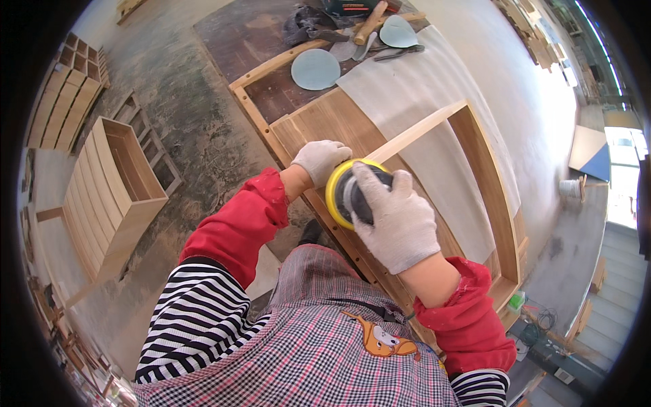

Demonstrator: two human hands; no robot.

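My right hand (397,217), in a white work glove, grips the black top of a round sander with a yellow rim (341,193). The sander rests on the near edge of a wooden cabinet frame (491,183) lying flat on the workbench. My left hand (320,159), also gloved, presses down on the frame's wooden panel (325,122) just left of the sander. A thin wooden rail (420,130) runs diagonally from the sander toward the frame's far corner.
Round sanding discs (315,68), a hammer (370,24) and dark rags lie at the bench's far end. A white sheet (434,102) lies under the frame. A tall wooden drawer cabinet (112,197) stands on the floor at left, stacked shelves (64,98) beyond it.
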